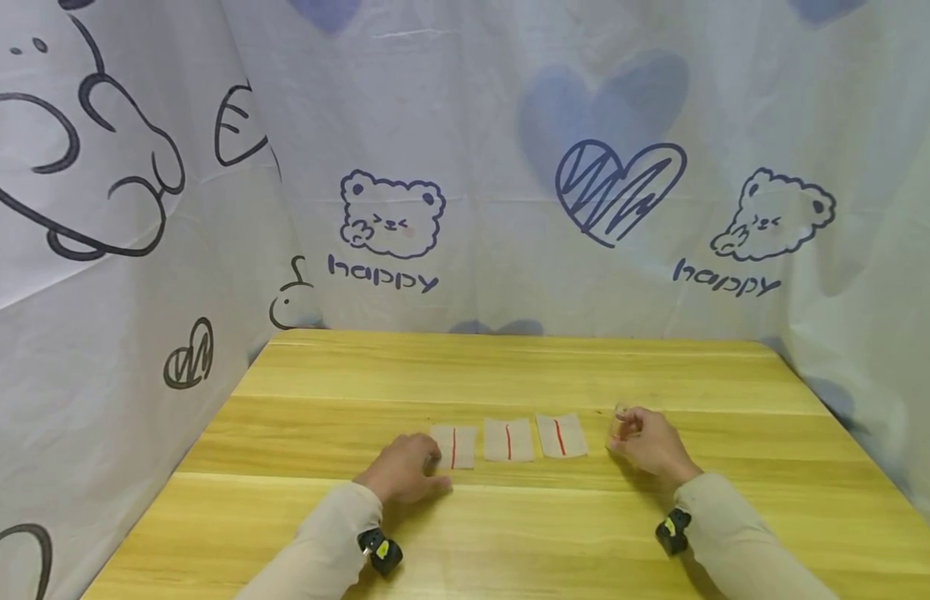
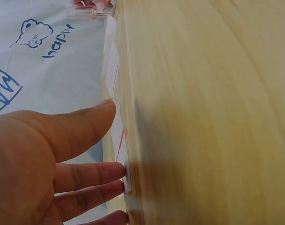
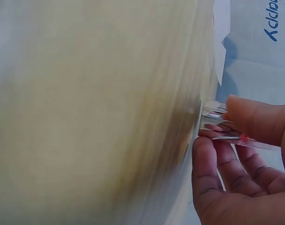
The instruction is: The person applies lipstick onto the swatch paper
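Three small whitish paper squares lie in a row on the wooden table, each with a red line down it: a left square (image 1: 464,448), a middle square (image 1: 498,442) and a right square (image 1: 572,435). At the left square's edge my left hand (image 1: 407,469) rests low, its fingers extended and its thumb apart; in the left wrist view the fingertips (image 2: 118,169) come right to the paper. To the right of the row, my right hand (image 1: 652,448) pinches a clear, see-through piece (image 3: 211,108) with a small red spot, standing at the tabletop between thumb and fingers.
The wooden table (image 1: 510,533) runs back to a white curtain (image 1: 480,167) printed with hearts, bears and lettering. More of this cloth hangs along both sides. Black wrist devices, one on the left sleeve (image 1: 315,537) and one on the right sleeve (image 1: 742,533), sit above the table.
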The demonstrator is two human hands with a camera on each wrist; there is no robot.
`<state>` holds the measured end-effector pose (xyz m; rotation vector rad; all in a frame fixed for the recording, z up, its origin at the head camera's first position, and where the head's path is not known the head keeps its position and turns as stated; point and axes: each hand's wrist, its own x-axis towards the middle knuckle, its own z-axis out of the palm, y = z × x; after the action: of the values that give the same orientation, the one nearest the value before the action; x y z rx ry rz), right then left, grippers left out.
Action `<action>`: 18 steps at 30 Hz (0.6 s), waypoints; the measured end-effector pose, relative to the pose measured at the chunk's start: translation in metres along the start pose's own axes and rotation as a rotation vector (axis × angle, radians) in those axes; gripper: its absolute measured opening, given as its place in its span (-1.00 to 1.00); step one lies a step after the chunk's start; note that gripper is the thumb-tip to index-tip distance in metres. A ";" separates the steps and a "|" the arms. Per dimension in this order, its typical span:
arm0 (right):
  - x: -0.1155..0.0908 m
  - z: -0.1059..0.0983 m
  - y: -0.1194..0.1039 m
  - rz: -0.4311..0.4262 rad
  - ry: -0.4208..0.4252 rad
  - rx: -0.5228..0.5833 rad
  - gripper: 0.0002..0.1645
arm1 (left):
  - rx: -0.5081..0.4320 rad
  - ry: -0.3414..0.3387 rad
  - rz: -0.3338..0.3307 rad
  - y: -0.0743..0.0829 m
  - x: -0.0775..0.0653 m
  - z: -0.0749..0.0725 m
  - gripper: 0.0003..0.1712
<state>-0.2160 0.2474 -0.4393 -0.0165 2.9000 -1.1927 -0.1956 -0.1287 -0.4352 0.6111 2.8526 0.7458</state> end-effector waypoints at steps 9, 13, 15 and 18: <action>0.002 0.001 0.001 0.024 -0.029 0.017 -0.74 | 0.031 -0.010 0.022 0.003 0.000 -0.002 -0.51; 0.002 0.001 0.001 0.021 -0.031 0.021 -0.73 | 0.034 -0.016 0.019 0.003 0.000 -0.003 -0.51; 0.001 0.000 0.001 0.021 -0.036 0.031 -0.72 | 0.030 -0.017 0.017 0.003 0.000 -0.003 -0.51; 0.000 -0.001 0.000 0.016 -0.046 0.044 -0.70 | 0.014 -0.016 0.005 0.001 0.001 -0.002 -0.50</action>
<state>-0.2158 0.2484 -0.4382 -0.0202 2.8282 -1.2356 -0.1963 -0.1287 -0.4328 0.6230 2.8455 0.7184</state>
